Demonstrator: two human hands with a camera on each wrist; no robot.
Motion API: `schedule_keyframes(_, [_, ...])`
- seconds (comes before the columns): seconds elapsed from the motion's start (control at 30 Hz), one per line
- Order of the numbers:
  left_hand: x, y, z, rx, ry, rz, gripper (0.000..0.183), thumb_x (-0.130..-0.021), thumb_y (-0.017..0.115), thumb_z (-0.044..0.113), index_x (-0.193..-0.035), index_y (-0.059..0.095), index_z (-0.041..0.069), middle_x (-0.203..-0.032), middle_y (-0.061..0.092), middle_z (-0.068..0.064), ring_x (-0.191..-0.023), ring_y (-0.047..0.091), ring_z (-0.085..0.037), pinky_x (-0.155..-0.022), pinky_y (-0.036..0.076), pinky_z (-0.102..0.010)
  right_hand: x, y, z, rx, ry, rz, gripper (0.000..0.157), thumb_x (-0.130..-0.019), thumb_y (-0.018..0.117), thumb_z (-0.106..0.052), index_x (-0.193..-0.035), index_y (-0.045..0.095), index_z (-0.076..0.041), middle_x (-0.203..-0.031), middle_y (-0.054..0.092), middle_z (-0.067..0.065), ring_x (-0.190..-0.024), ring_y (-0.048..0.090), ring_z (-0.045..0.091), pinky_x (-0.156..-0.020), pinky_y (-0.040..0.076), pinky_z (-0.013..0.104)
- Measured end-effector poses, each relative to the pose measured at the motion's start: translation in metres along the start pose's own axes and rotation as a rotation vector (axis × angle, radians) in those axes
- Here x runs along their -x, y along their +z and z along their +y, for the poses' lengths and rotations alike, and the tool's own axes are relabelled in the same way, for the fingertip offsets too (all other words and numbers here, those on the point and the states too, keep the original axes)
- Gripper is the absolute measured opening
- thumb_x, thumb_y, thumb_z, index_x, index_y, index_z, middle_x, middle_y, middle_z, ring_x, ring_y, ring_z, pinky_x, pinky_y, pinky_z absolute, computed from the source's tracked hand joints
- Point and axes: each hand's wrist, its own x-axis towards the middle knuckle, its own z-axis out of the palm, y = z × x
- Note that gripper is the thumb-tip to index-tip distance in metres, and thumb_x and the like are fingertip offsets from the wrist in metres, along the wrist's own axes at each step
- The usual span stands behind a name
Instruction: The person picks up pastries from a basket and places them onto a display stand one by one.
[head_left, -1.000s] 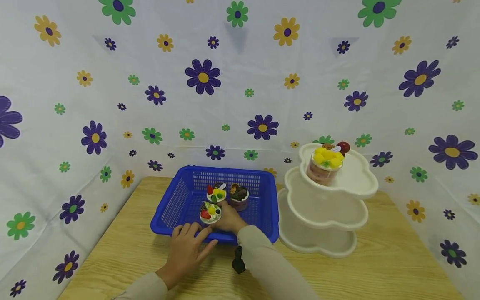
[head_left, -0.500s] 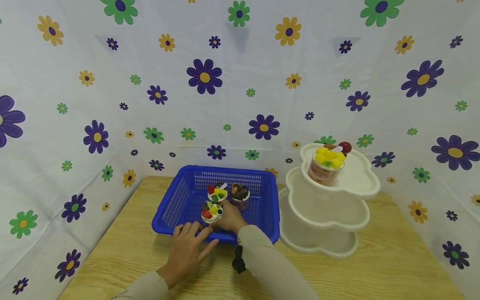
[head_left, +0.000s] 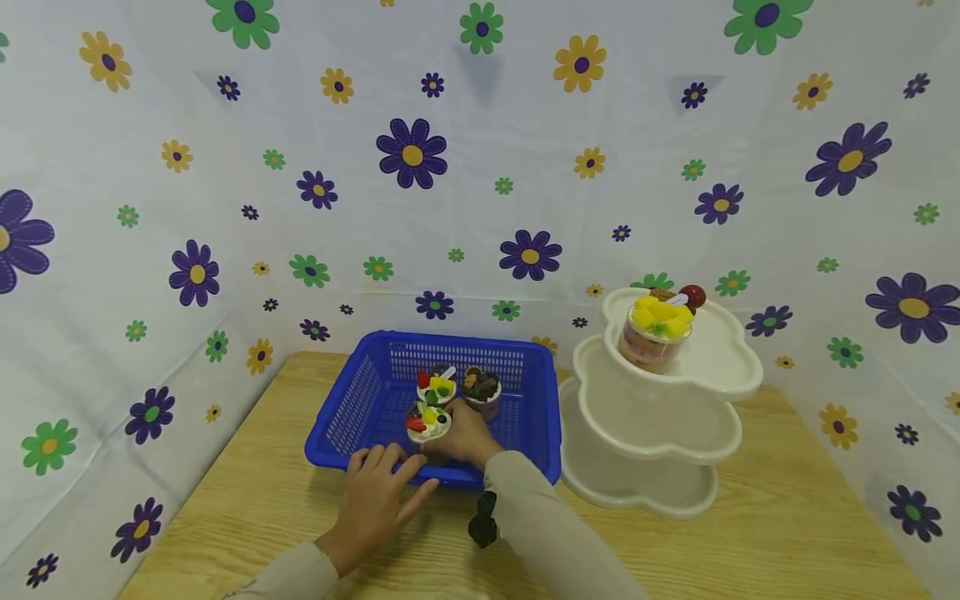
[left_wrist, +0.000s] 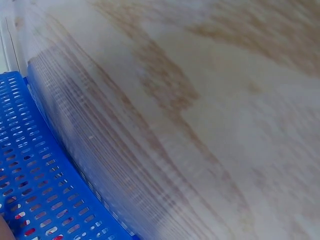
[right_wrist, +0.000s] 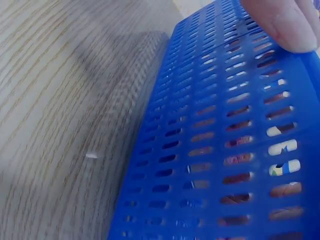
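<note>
While the strawberry-topped dessert cup (head_left: 428,427) sits toward the near side of a blue plastic basket (head_left: 352,417), we see a person's right hand (head_left: 467,435) curled round its right side, gripping it. We cannot confirm where each fingertip presses, since cup and hand hide some of them. Compared with a second ago, cup and hand have shifted only slightly rightward; the cup remains within the basket, which suggests to us that the hold is being settled. The person's left hand (head_left: 371,498) rests its spread fingers over the basket's near rim, pinching nothing that we can see, perhaps to steady it. Just behind the gripped cup we find a fruit-topped cup (head_left: 437,388) and, to its right, a chocolate-topped cup (head_left: 482,393). Beside the basket, on the right, rises a white three-tier stand (head_left: 716,358), a yellow-fruit cup (head_left: 651,335) on its top tier. Beneath lies a wood-grain table (head_left: 750,533); behind hangs a flower-printed cloth (head_left: 465,208).
</note>
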Motion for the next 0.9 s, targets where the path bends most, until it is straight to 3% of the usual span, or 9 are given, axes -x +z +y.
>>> schedule_keyframes(0.27, [0.002,0.001,0.000,0.011,-0.002,0.003,0.042,-0.094,0.044,0.059,-0.100,0.066,0.023,-0.085,0.053,0.001,-0.079,0.050,-0.021,-0.079,0.039,-0.049,0.005,-0.017,-0.004,-0.032,-0.026,-0.013,0.070,-0.073,0.084,-0.026,-0.124,0.048,0.006,-0.112,0.061,0.017,-0.097,0.061,0.026,-0.084,0.051,0.042])
schedule_keyframes(0.6, [0.001,0.001,0.001,0.020,-0.001,0.016,0.044,-0.094,0.043,0.059,-0.100,0.066,0.022,-0.087,0.055,0.001,-0.079,0.051,-0.021,-0.078,0.039,-0.050,0.020,-0.070,-0.045,-0.030,-0.128,0.065,0.071,-0.076,0.080,-0.034,-0.128,0.046,0.001,-0.115,0.060,0.014,-0.100,0.060,0.023,-0.083,0.052,0.035])
schedule_keyframes(0.9, [0.000,0.001,0.002,0.012,-0.004,0.005,0.042,-0.094,0.046,0.059,-0.102,0.067,0.023,-0.088,0.055,0.002,-0.080,0.050,-0.020,-0.079,0.040,-0.049,0.043,-0.123,-0.081,-0.105,-0.147,0.160,0.074,-0.075,0.081,-0.034,-0.132,0.046,-0.002,-0.126,0.056,0.012,-0.110,0.060,0.027,-0.084,0.053,0.038])
